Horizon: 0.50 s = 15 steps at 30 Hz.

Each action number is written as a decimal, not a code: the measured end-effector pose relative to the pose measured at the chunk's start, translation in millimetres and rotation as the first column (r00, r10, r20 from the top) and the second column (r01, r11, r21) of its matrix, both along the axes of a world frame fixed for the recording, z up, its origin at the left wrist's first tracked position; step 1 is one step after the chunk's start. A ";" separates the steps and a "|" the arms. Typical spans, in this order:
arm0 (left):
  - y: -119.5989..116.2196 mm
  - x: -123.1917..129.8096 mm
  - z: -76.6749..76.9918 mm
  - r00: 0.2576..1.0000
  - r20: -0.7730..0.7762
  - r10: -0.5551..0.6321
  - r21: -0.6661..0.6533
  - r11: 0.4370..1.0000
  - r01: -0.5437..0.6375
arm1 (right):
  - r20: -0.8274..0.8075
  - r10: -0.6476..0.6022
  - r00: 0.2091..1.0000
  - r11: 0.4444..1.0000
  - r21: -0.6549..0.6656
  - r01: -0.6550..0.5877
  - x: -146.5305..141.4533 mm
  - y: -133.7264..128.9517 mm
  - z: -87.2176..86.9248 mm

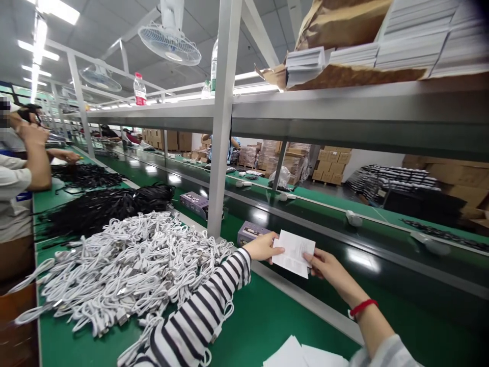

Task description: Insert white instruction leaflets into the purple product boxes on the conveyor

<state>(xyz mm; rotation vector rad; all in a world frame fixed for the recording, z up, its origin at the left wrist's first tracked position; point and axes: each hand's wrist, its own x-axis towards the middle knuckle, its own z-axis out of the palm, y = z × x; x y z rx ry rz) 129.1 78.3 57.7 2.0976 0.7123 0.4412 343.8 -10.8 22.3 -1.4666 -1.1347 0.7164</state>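
A white paper leaflet (293,247) with faint print is held up above the line's near edge. My left hand (263,247), below a black-and-white striped sleeve, pinches its left side. At its right edge the thumb and fingers of my right hand (324,264) are closed on the same leaflet; a red band circles that wrist. Just behind my left hand stands a small purple printed box (250,232). More white sheets (296,352) lie on the green bench (254,311) at the bottom of the view. Left of my forearm spreads a large heap of white cables (133,270).
Black straps or cords (110,206) are piled beyond the cables. Another purple box (194,203) sits on the dark conveyor (336,244). A metal post (221,127) supports an overhead shelf (344,104) loaded with paper stacks. A co-worker's arm (38,158) is at left.
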 end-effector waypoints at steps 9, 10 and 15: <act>-29.9 -31.4 -17.2 0.902 -0.422 -0.090 0.293 0.928 0.230 | 0.658 -0.175 0.732 0.936 -0.120 0.332 65.7 -5.1 -1.3; -31.5 -34.7 -17.7 0.903 -0.423 -0.075 0.315 0.923 0.224 | 0.712 -0.131 0.689 0.925 -0.162 0.344 67.0 -4.4 -2.5; -20.4 -34.2 -22.6 0.981 0.017 0.195 0.530 0.830 -0.174 | 0.777 -0.030 0.628 0.912 -0.237 0.336 63.9 -2.4 0.9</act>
